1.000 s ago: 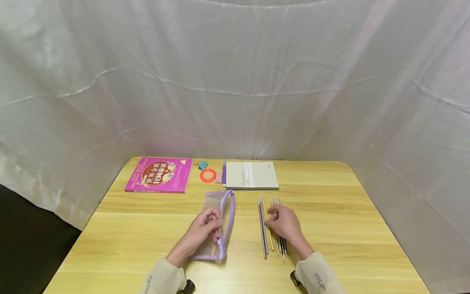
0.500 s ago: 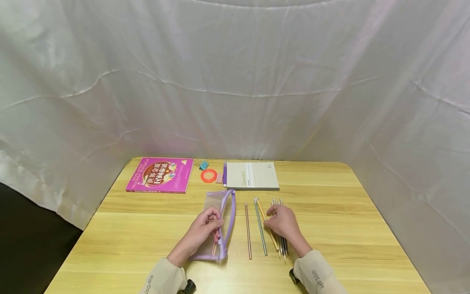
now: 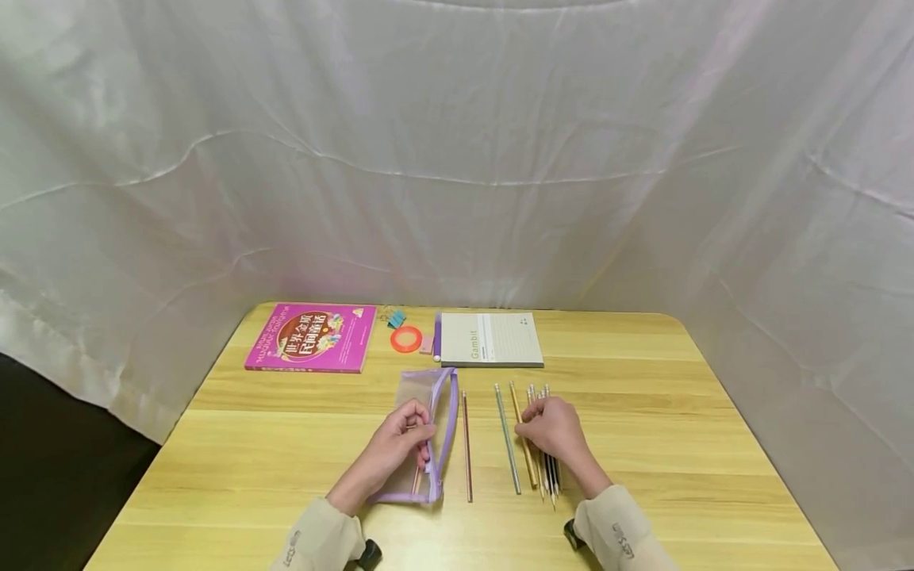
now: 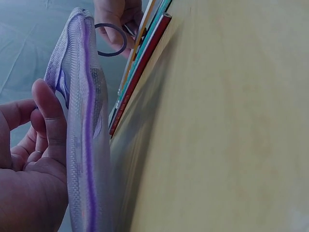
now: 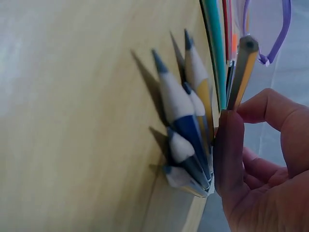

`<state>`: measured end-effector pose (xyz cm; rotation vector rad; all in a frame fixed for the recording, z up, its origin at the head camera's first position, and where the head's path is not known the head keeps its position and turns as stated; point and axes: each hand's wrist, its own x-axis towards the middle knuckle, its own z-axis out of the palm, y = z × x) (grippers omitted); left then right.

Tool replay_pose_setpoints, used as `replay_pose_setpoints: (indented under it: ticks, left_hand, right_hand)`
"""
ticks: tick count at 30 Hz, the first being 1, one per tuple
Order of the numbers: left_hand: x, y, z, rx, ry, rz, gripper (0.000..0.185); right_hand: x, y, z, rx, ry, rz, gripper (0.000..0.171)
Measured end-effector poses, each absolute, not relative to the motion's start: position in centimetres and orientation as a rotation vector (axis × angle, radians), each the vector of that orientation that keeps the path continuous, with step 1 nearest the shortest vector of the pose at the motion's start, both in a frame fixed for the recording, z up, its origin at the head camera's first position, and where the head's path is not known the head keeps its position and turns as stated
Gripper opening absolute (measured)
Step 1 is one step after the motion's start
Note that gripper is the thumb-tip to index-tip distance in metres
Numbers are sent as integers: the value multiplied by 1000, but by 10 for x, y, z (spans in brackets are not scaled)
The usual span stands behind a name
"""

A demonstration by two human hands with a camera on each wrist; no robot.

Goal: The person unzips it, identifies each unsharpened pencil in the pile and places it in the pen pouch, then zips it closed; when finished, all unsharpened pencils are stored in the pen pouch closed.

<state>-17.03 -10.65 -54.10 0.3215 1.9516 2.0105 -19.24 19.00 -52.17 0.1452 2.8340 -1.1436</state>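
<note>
Hands lie side by side on the surface (image 3: 643, 412): the left hand (image 3: 396, 444) pinches the open edge of the mesh pouch (image 3: 428, 432), and the right hand (image 3: 553, 432) rests with curled fingers on the pencil bundle (image 3: 546, 468). Between them, a brown pencil (image 3: 466, 448) lies just beside the pouch and a green pencil (image 3: 507, 448) near the bundle. That pouch is translucent with purple trim. Its zipper stands open.
</note>
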Motion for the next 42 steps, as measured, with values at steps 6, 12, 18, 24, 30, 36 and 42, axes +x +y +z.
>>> replay_pose_setpoints:
  ticks: [6,12,18,24,30,36,42]
  left_hand:
    - [-170,-104,-544,314,1940,2015,21]
    - [-171,-106,-542,294,1954,2015,18]
    - [-171,-107,-539,299,1964,2020,17]
    - [-170,-106,-541,289,1972,2012,16]
    - [-171,-104,-540,304,1958,2011,20]
    - [-171,-103,-538,305,1935,2029,18]
    - [-169,-101,-539,316,1928,2028,19]
  right_hand:
    - [-191,190,-519,180,2766,-1238,10]
    - [-191,187,-519,209,2613,-1477,13]
    - [-192,184,-520,232,2550,-1594,15]
    - [-190,181,-521,203,2396,-1762,38]
    - [-190,174,-515,158,2289,-1886,44]
    - [-191,161,-514,131,2198,-1981,43]
    - [-189,149,-515,115,2159,-2028,42]
